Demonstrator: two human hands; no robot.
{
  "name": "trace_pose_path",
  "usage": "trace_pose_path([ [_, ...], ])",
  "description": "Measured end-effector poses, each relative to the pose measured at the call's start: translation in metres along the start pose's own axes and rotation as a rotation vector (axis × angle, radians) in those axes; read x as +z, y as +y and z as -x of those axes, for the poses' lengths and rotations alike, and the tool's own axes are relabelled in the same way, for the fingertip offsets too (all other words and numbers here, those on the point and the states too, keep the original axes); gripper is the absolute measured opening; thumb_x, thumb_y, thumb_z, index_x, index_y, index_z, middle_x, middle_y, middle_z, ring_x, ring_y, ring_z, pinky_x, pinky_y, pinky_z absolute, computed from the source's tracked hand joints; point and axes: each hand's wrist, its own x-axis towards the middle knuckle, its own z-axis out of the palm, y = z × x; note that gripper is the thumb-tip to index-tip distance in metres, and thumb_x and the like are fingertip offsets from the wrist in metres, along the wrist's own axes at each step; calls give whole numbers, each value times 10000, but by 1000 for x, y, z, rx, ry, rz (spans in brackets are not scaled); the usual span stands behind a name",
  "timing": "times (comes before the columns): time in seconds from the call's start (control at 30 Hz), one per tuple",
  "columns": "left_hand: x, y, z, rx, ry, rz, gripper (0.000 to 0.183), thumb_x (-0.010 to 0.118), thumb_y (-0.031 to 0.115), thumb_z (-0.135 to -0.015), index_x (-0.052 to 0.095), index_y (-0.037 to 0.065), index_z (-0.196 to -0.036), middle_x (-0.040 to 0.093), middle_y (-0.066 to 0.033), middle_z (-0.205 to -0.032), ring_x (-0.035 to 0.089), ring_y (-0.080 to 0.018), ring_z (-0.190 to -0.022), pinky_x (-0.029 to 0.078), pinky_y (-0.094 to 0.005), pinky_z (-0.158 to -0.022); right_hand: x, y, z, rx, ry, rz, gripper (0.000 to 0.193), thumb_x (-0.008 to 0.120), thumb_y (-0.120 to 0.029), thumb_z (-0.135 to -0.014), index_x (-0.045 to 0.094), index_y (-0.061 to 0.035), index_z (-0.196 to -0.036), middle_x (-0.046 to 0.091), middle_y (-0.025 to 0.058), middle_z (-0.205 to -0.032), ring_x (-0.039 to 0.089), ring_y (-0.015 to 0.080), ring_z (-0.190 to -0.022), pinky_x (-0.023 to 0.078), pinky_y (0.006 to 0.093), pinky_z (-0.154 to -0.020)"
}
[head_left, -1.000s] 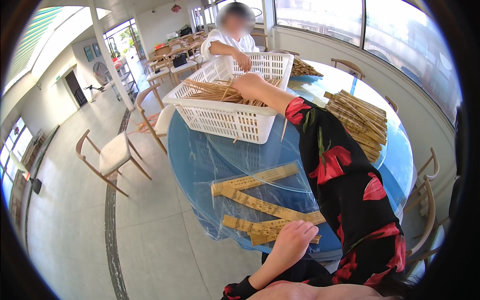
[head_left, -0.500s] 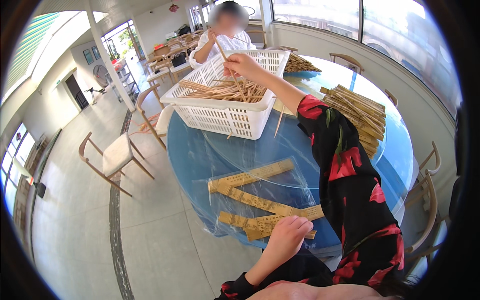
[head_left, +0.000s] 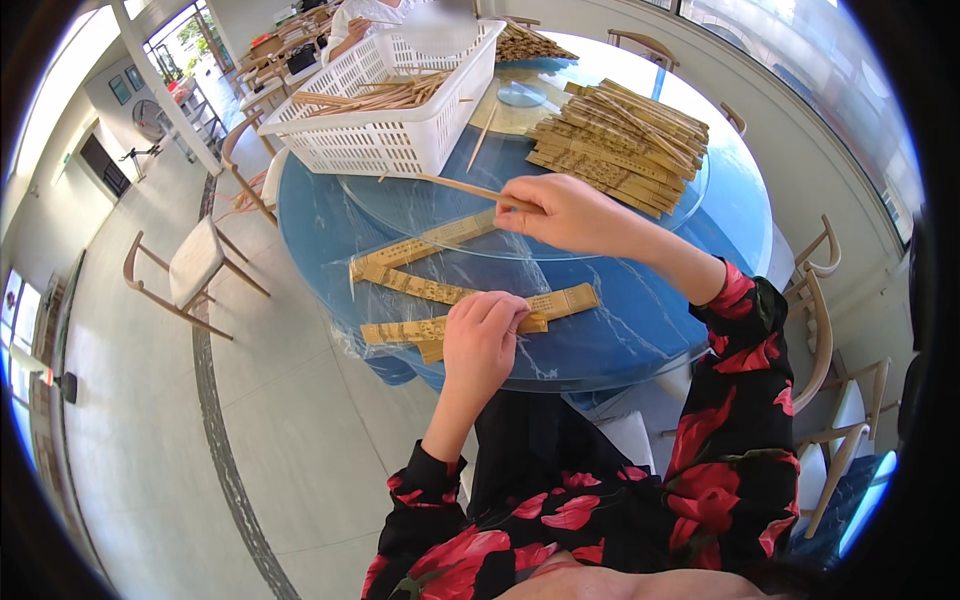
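My right hand [head_left: 570, 215] is closed around wooden chopsticks [head_left: 470, 188], which point left above the blue table, their ends near the white basket; I cannot tell whether it is one stick or a pair pressed together. Lower down, my left hand [head_left: 485, 335] is closed, thumb and fingers pinching the end of a tan printed paper chopstick sleeve [head_left: 532, 323]. Several more such sleeves lie loosely crossed around it, one of them a long sleeve [head_left: 415, 285] just beyond my knuckles. Part of the sleeves is hidden under my left hand.
A white slotted basket [head_left: 350, 150] of loose chopsticks [head_left: 385, 95] stands at the table's far left. Stacked filled sleeves [head_left: 625, 140] lie at the far right, another pile [head_left: 530, 42] behind. One loose chopstick [head_left: 482, 138] lies beside the basket. A person in white sits across.
My right hand has come back from the basket toward me with the chopsticks, now nearly level. My left hand stays at the sleeves and now pinches one. The view has tilted downward.
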Motion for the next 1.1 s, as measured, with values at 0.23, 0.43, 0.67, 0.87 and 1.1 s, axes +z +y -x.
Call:
trace_pose_path([
  [0.23,10,13,-10,15,48,69,66,709,34,-860,660,47,-902,676,-87,-902,634,-313,-838,510,-403,-738,54,23,108,315,-72,-337,337,660,-322,-970,669,15,-972,631,105,-721,592,189,-649,472,349,-620],
  [0.43,26,29,-7,18,-7,60,72,712,35,-855,656,45,-899,677,-90,-906,635,-316,-839,511,-405,-737,62,47,123,277,39,-450,172,627,-154,-922,647,15,-906,618,67,-683,603,149,-634,467,313,-594],
  [0.67,27,32,2,52,-105,-2,223,778,114,-808,682,67,-1003,694,-76,-978,641,-303,-937,511,-415,-820,66,48,127,274,76,-377,153,627,-117,-897,589,2,-809,582,62,-654,594,144,-623,453,314,-577],
  [0.87,24,26,11,110,-168,-111,379,823,172,-750,702,96,-1101,704,-47,-1014,637,-277,-981,503,-411,-867,69,53,128,272,108,-322,146,639,-117,-885,596,1,-811,570,82,-647,603,172,-598,452,340,-567],
  [1.1,34,21,16,58,-130,-57,323,826,147,-729,730,93,-1032,694,-48,-892,649,-272,-877,505,-395,-804,66,52,134,267,90,-102,182,639,-191,-933,629,-23,-863,601,117,-691,621,280,-662,472,371,-614],
])
